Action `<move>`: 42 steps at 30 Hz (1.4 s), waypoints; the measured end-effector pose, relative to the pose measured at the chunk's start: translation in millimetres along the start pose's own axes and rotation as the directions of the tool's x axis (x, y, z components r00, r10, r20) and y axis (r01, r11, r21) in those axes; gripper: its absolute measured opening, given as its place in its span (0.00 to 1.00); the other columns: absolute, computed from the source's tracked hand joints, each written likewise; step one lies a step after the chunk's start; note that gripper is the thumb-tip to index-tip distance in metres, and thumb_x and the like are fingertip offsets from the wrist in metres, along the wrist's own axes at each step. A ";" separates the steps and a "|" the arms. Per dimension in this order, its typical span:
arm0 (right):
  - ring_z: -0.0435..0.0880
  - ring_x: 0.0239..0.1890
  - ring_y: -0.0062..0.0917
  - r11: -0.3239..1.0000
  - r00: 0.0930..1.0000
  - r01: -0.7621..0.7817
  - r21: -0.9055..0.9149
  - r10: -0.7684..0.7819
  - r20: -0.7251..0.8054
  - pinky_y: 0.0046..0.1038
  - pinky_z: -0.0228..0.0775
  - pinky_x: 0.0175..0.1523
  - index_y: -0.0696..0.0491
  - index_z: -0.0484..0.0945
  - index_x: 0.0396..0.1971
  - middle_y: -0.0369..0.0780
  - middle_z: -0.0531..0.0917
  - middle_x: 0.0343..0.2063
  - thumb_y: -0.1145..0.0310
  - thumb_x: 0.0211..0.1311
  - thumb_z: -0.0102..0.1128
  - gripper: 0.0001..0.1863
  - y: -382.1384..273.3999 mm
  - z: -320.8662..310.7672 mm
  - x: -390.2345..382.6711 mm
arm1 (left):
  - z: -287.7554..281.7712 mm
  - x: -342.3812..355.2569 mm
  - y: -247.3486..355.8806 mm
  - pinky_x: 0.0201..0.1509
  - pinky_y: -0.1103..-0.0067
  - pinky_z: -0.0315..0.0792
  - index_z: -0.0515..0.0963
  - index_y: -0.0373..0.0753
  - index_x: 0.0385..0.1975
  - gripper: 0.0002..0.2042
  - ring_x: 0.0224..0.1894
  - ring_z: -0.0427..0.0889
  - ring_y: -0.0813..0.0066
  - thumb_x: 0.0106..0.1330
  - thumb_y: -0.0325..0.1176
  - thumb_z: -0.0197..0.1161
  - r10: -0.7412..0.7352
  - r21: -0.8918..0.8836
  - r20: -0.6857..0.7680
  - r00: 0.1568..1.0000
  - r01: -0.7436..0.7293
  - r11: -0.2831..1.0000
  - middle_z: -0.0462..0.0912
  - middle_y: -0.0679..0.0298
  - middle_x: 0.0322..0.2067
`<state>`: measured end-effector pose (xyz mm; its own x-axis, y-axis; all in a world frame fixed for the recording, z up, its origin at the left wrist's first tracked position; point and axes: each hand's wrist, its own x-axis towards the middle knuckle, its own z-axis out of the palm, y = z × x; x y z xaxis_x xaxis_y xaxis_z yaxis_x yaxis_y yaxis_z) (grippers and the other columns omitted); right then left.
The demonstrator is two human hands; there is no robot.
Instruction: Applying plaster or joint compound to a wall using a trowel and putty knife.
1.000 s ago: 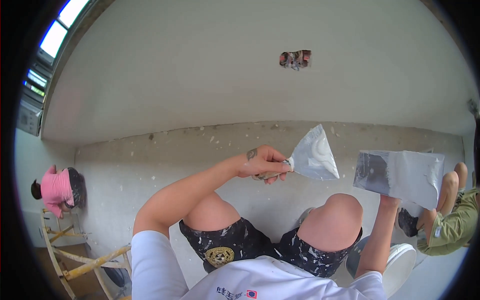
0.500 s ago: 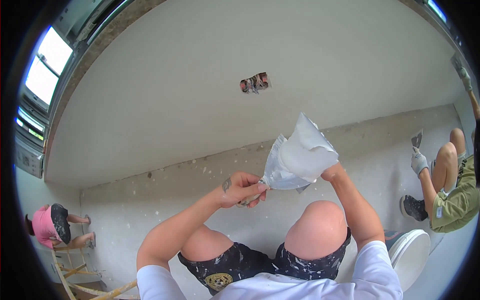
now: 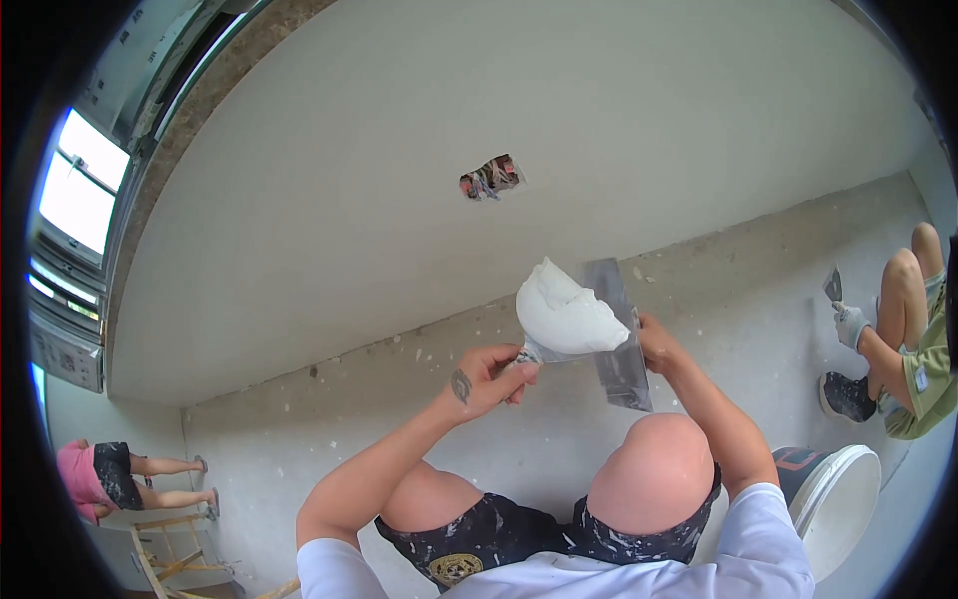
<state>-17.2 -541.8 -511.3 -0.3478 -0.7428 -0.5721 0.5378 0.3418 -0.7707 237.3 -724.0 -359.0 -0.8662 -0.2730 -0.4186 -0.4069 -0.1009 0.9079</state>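
Note:
My left hand (image 3: 496, 377) is closed round the handle of a putty knife, whose wide blade carries a thick heap of white putty (image 3: 567, 311). The heap hides most of that blade. My right hand (image 3: 656, 344) grips a broad grey metal trowel (image 3: 619, 334) from its right side; the trowel's handle is mostly hidden. The trowel stands nearly upright in view, right beside the heap's right edge. Both tools are held out in front of my knees, near the foot of the smooth pale wall (image 3: 329, 200).
An electrical box opening with loose wires (image 3: 491, 178) breaks the wall. A white bucket (image 3: 838, 509) stands at my right. Farther right crouches a person with a gloved hand (image 3: 851, 324) holding a small scraper (image 3: 832, 285). At far left, a person in pink (image 3: 82, 474) is near a wooden frame (image 3: 175, 559).
The trowel has turned away from the putty, its flat face now showing on the right. The putty is gathered into a heap on the knife. My view has shifted slightly.

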 end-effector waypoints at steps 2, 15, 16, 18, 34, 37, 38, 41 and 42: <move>0.85 0.39 0.26 0.835 0.972 -0.147 0.531 0.024 0.232 0.29 0.81 0.40 0.55 0.75 0.53 0.39 0.83 0.40 0.62 0.68 0.59 0.18 4.3 37.3 10.2 | 5.0 6.8 5.6 0.33 0.77 0.74 0.78 0.32 0.42 0.08 0.29 0.80 0.71 0.68 0.29 0.62 0.241 0.331 -0.110 0.964 -0.193 0.924 0.81 0.60 0.31; 0.84 0.28 0.24 0.741 0.792 -0.133 0.658 -0.319 0.520 0.24 0.78 0.30 0.55 0.78 0.42 0.39 0.82 0.29 0.61 0.68 0.61 0.13 2.0 90.5 5.4 | 3.3 67.3 -52.3 0.51 0.59 0.70 0.71 0.32 0.52 0.25 0.47 0.74 0.47 0.51 0.19 0.66 0.772 0.925 0.104 0.627 -0.347 0.156 0.75 0.51 0.46; 0.85 0.29 0.24 0.709 0.743 -0.141 0.691 -0.386 0.547 0.25 0.79 0.31 0.55 0.78 0.43 0.39 0.83 0.30 0.60 0.69 0.59 0.13 0.2 86.3 5.1 | 0.0 68.7 -53.6 0.51 0.59 0.70 0.71 0.32 0.52 0.25 0.47 0.74 0.47 0.51 0.19 0.66 0.771 0.919 0.118 0.626 -0.363 0.155 0.75 0.51 0.46; 0.85 0.32 0.23 0.608 0.841 -0.173 0.775 -0.318 0.437 0.25 0.82 0.35 0.55 0.77 0.45 0.39 0.83 0.34 0.61 0.71 0.55 0.13 10.7 84.8 16.0 | -10.0 66.5 -55.5 0.49 0.59 0.71 0.71 0.32 0.51 0.23 0.47 0.75 0.48 0.53 0.20 0.65 0.710 0.937 0.171 0.683 -0.336 0.098 0.75 0.51 0.46; 0.77 0.59 0.35 0.609 0.859 0.476 0.634 -0.476 -0.188 0.41 0.67 0.67 0.55 0.69 0.60 0.41 0.79 0.56 0.72 0.62 0.66 0.27 0.5 -373.7 80.8 | -157.4 -89.2 -153.2 0.17 0.78 0.67 0.65 0.40 0.38 0.06 0.18 0.74 0.78 0.68 0.30 0.55 -0.353 0.369 -0.647 0.676 0.683 0.631 0.75 0.64 0.22; 0.80 0.55 0.32 0.640 0.795 0.596 0.485 -0.555 -0.245 0.38 0.70 0.63 0.55 0.73 0.56 0.41 0.81 0.51 0.73 0.62 0.66 0.22 -70.0 -403.1 101.6 | -170.2 -154.0 -155.2 0.16 0.79 0.67 0.64 0.39 0.38 0.06 0.17 0.73 0.78 0.69 0.30 0.54 -0.362 0.192 -0.792 0.491 0.764 0.616 0.75 0.63 0.22; 0.81 0.52 0.30 0.674 0.795 0.604 0.425 -0.552 -0.254 0.37 0.72 0.60 0.55 0.74 0.54 0.40 0.82 0.48 0.72 0.62 0.67 0.20 -87.6 -416.6 104.7 | -167.2 -176.9 -161.7 0.16 0.78 0.65 0.64 0.41 0.38 0.06 0.17 0.72 0.78 0.70 0.32 0.54 -0.375 0.126 -0.824 0.424 0.783 0.608 0.73 0.64 0.21; 0.81 0.45 0.27 0.771 0.809 0.578 0.268 -0.500 -0.308 0.33 0.73 0.56 0.55 0.77 0.48 0.39 0.82 0.42 0.72 0.61 0.69 0.17 -122.6 -475.5 106.1 | -145.1 -169.3 -180.0 0.16 0.77 0.64 0.65 0.43 0.38 0.05 0.17 0.71 0.77 0.71 0.33 0.54 -0.424 0.042 -0.823 0.377 0.786 0.617 0.72 0.65 0.20; 0.81 0.45 0.27 0.776 0.816 0.571 0.268 -0.501 -0.288 0.33 0.73 0.56 0.55 0.77 0.48 0.39 0.82 0.42 0.72 0.61 0.69 0.17 -129.5 -477.5 109.6 | -137.6 -169.8 -185.1 0.16 0.78 0.64 0.65 0.43 0.38 0.05 0.17 0.71 0.77 0.71 0.33 0.54 -0.421 0.030 -0.824 0.380 0.770 0.637 0.72 0.65 0.20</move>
<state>-491.7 -392.6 -608.2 -0.7746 -0.6113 -0.1621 0.4245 -0.3126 -0.8498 499.7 -790.6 -452.7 0.0811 -0.8491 -0.5220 -0.9350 -0.2462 0.2552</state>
